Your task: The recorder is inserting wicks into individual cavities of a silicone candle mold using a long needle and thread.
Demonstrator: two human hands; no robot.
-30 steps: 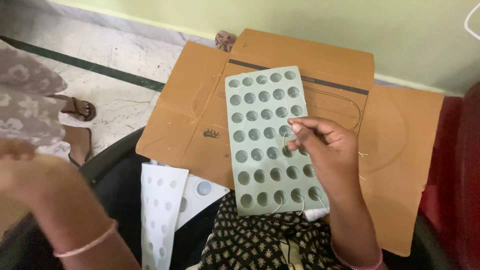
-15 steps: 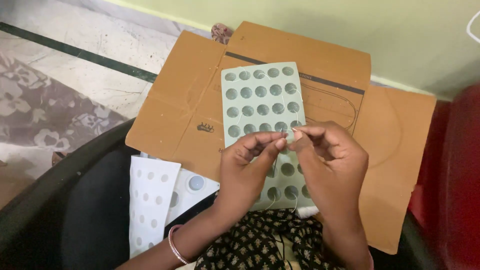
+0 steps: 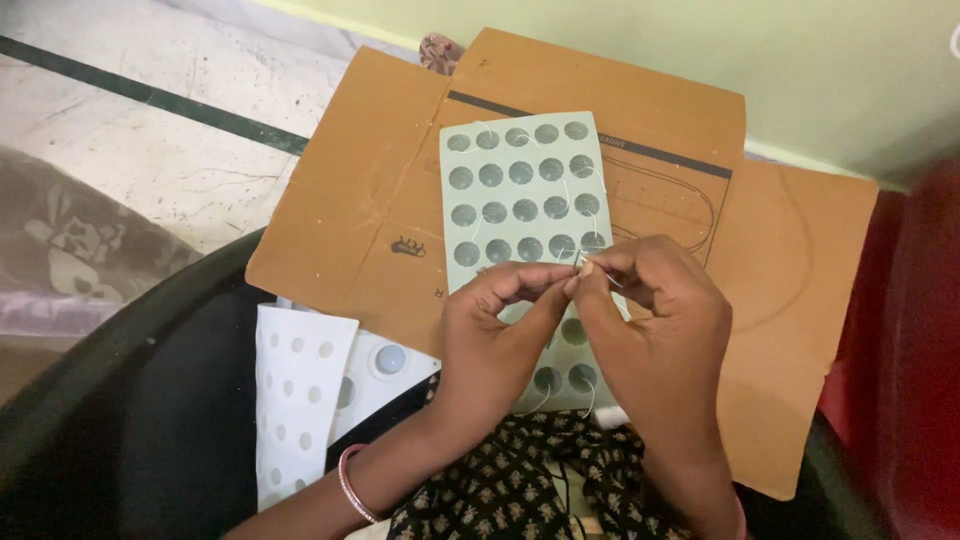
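Note:
A pale green card (image 3: 520,180) with rows of round grey discs lies on a flattened brown cardboard box (image 3: 360,200). Thin white thread loops across the card. My right hand (image 3: 660,330) pinches a thin needle (image 3: 592,266) over the card's middle. My left hand (image 3: 495,340) meets it fingertip to fingertip, pinching the thread right at the needle. A pink bangle (image 3: 352,485) sits on my left wrist. Both hands cover the lower half of the card.
A white sheet with punched holes (image 3: 295,390) and a white card holding one round disc (image 3: 385,365) lie at the lower left inside a black tub (image 3: 120,360). Black patterned cloth (image 3: 520,490) covers my lap. A red surface (image 3: 920,350) stands at the right.
My left hand came in from the far left and joined my right hand over the card. The fingertips now pinch closer together around the needle.

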